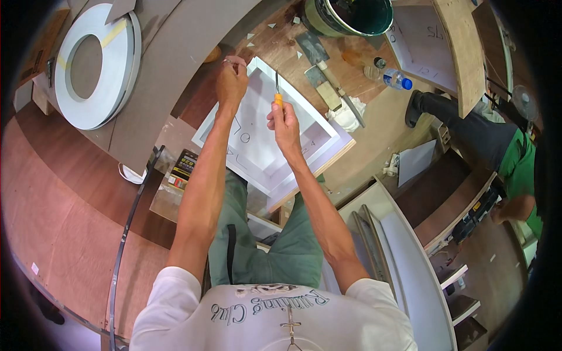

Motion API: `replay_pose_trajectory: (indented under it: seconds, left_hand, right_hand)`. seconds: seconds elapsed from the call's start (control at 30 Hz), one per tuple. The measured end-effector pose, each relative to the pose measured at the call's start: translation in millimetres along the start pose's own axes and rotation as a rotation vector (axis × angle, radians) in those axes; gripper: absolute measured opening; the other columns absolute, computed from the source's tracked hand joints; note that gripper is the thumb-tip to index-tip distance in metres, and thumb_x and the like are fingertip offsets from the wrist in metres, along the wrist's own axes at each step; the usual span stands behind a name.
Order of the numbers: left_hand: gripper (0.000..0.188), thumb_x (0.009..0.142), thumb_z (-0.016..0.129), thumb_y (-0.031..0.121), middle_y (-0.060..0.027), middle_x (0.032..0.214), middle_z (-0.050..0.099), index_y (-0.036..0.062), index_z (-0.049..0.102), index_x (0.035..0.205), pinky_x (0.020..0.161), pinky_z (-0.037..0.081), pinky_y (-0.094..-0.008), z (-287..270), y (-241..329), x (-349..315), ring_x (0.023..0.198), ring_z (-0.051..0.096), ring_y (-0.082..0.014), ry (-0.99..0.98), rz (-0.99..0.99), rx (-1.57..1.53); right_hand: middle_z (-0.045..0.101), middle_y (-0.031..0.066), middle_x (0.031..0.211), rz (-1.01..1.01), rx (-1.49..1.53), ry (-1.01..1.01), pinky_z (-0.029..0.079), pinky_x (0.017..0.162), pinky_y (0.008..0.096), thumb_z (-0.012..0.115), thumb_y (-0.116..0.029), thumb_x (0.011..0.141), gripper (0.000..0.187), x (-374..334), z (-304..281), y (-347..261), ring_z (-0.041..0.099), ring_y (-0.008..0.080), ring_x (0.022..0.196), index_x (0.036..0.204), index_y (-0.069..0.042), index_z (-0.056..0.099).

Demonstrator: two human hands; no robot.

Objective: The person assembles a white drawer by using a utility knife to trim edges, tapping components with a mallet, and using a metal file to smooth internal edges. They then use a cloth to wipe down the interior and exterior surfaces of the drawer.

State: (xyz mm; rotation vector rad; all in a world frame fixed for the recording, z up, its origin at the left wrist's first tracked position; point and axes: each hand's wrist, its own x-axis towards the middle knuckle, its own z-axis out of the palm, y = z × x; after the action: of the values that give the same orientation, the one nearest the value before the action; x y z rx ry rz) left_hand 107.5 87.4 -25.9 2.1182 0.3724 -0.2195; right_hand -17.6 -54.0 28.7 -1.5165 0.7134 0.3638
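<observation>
A white open box (315,114), like a drawer, with dark pencil or marker marks inside it, sits tilted before my knees. My right hand (285,126) is closed round an orange-handled tool (278,99) over the box. Its narrow metal shaft or blade points away toward the far rim; which of the two it is, I cannot tell. My left hand (232,82) is at the box's far left corner, thumb and fingers pinched together. Anything held in that pinch is too small to make out.
Beyond the box are a dark bucket (310,26), a trowel (312,47) and a blue-capped bottle (398,79). A large white roll of banding (130,64) rests on the panel at left. At right, a person in green (521,169) sits near open cabinet boxes.
</observation>
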Motion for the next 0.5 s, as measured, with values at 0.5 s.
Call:
replay_pose_trajectory:
  seconds: [0.5]
  left_hand:
    - [0.018, 0.096, 0.062, 0.016, -0.0160, 0.089, 0.073, 0.0009, 0.071, 0.099, 0.076, 0.055, -0.0422, 7, -3, 5, 0.082, 0.072, -0.0313, -0.048, 0.113, 0.096]
  right_hand:
    - [0.063, 0.0047, 0.085, 0.001, -0.042, 0.007, 0.050, 0.064, 0.0260, 0.057, -0.039, 0.108, 0.040, 8, 28, 0, 0.057, 0.0097, 0.070, 0.117, 0.000, 0.060]
